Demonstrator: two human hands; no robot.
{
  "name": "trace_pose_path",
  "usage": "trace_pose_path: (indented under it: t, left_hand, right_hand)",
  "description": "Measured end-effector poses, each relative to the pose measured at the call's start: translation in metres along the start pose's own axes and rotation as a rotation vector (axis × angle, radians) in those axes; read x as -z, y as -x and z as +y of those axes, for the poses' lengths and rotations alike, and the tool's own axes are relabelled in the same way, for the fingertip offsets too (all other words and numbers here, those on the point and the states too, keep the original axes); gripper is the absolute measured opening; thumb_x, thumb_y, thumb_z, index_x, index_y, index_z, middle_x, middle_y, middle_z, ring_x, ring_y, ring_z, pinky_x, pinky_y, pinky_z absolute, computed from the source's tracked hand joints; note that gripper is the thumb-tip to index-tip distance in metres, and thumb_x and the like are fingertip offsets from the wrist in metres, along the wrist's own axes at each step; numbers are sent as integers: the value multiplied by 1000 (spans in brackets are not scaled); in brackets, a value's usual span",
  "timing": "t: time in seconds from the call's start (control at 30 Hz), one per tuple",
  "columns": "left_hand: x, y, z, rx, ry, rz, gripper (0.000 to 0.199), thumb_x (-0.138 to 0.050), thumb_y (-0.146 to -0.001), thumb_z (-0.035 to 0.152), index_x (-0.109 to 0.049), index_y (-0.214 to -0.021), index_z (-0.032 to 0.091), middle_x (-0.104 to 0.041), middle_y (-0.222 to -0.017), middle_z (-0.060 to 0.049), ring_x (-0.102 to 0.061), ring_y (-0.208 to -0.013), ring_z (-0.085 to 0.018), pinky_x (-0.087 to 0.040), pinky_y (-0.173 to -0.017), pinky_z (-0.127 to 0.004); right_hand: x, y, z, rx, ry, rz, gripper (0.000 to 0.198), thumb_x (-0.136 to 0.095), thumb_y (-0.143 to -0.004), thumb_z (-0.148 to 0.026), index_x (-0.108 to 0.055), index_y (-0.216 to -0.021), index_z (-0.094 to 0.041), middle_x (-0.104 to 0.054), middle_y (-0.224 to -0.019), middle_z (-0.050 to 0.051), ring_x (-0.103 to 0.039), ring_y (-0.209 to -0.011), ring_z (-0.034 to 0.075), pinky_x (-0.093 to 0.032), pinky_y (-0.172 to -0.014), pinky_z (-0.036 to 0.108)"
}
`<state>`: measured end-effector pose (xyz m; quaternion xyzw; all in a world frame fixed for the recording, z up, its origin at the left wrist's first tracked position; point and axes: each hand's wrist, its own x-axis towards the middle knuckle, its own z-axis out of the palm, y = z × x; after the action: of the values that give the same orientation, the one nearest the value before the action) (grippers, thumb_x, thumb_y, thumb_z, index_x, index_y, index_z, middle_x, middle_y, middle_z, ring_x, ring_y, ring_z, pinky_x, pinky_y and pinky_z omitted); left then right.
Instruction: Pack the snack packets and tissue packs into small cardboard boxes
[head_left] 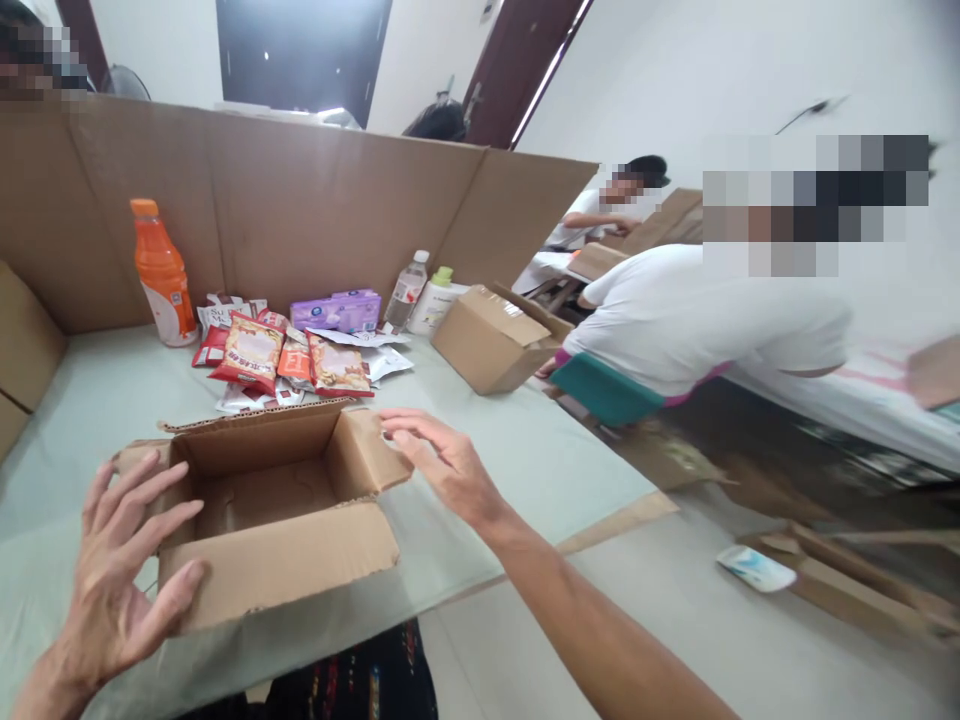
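Cardboard box (277, 490), head view: placed on the pale green table (540, 460), plain brown, flaps folded outward, far edge ragged, interior exposed. Left side is spanned by the left hand (124, 560), fingers spread wide. Right flap is met by the right hand (446, 465), fingers narrowed; whether it is pinched cannot be told.

The single view looks from the wearer's head, forward and down across the counter (540, 450), near enough that the left hand (120, 550) and right hand (450, 460), at either side of an open box (277, 560), loom large in the lower foreground. It takes in a wide field: a cardboard screen (337, 200) spans the upper part, and rightward it reaches past the counter to the floor (667, 585) and a co-worker in white (675, 310), farther off.
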<state>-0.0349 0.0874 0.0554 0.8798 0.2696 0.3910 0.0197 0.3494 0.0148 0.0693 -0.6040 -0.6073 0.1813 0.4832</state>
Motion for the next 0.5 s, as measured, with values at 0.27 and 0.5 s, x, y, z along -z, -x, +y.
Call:
trace_pose_path:
  t: [0.27,0.5]
  left_hand:
    - [-15,9,0,17,94,82,49,-59,-80,37,-61,-130,37,-63,-135,-9,-38,-149,-45,-3,-129,-78]
    - [-20,27,-4,87,117,37,53,-62,-79,42,-64,-132,42,-63,-141,-5,-40,-148,-46,-11,-128,-78]
  right_hand:
    - [-10,-96,81,-377,70,101,31,-67,-81,-45,-72,-98,-19,-77,-107,9,-67,-101,25,-51,-97,39]
    - [-44,-161,120,-574,73,75,32,-81,-73,-46,-63,-79,-19,-71,-77,4,-64,-87,23,-51,-79,32]
